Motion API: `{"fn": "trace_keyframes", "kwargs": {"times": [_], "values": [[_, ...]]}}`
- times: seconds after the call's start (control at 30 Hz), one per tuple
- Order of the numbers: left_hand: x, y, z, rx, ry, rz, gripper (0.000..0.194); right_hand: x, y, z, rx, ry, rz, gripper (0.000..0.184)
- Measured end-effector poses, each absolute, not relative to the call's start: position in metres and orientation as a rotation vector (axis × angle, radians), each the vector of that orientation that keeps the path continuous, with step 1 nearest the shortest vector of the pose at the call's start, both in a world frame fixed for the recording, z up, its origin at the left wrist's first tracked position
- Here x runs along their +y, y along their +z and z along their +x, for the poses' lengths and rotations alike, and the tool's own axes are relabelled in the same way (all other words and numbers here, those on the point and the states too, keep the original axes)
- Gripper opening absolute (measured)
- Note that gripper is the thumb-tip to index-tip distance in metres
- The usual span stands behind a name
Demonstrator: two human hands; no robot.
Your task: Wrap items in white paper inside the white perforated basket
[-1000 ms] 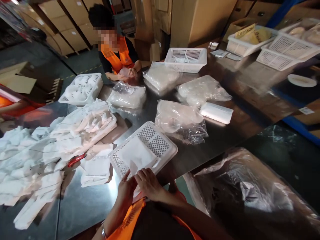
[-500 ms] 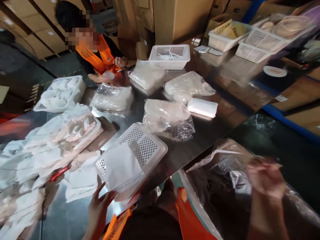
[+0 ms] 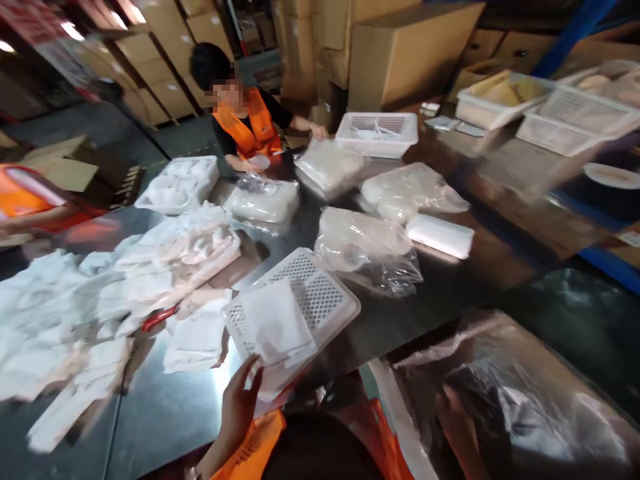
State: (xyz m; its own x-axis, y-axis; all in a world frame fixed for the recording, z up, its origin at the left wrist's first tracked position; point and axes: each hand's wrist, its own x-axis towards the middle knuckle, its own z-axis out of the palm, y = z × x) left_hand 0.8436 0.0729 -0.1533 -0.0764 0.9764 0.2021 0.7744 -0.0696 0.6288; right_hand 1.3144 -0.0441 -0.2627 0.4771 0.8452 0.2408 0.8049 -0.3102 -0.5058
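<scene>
My left hand (image 3: 243,393) reaches up to the near edge of a white perforated basket (image 3: 345,303), fingers spread and touching its rim. A flat white packet (image 3: 273,323) lies in the basket, which juts over the edge of the steel table (image 3: 165,407). My right hand (image 3: 453,417) is down at the lower right, seen dimly through a large clear plastic bag (image 3: 530,393). Its fingers are too blurred to make out.
A heap of white packets (image 3: 150,267) covers the table's left, with a red-handled tool (image 3: 157,318) beside it. Clear filled bags (image 3: 365,243) and a white block (image 3: 440,235) lie mid-table. A person in an orange vest (image 3: 245,123) works opposite. More baskets (image 3: 377,133) stand farther back.
My right hand left the basket, swung out over the big plastic bag, and has now dropped lower behind it. My left hand stays at the basket's near edge.
</scene>
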Motion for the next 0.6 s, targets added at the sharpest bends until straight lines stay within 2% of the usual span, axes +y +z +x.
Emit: {"fn": "trace_keyframes", "kwargs": {"times": [0.07,0.13,0.23,0.3,0.4,0.47,0.6], "values": [[0.069,-0.153,0.846,1.809,0.894,2.157,0.034,0.009,-0.255,1.302,-1.533,0.065,-1.995,0.048],[0.066,-0.15,0.846,1.784,0.86,2.33,0.034,0.071,-0.231,1.278,-1.782,0.038,-1.733,0.033],[0.074,-0.144,0.844,1.819,0.885,2.486,0.031,0.156,-0.183,1.226,-2.358,-0.331,-1.039,0.041],[0.091,-0.138,0.843,1.841,0.858,2.635,0.038,0.196,-0.158,1.191,-2.521,-0.447,-0.648,0.045],[0.129,-0.128,0.842,1.596,0.52,2.981,0.05,0.233,-0.144,1.153,-2.584,-0.438,-0.272,0.047],[0.15,-0.125,0.841,1.266,0.283,3.146,0.049,0.245,-0.145,1.139,-2.639,-0.408,-0.108,0.044],[0.162,-0.139,0.836,1.0,0.24,3.173,0.04,0.251,-0.155,1.131,-2.722,-0.266,0.063,0.039]]}}
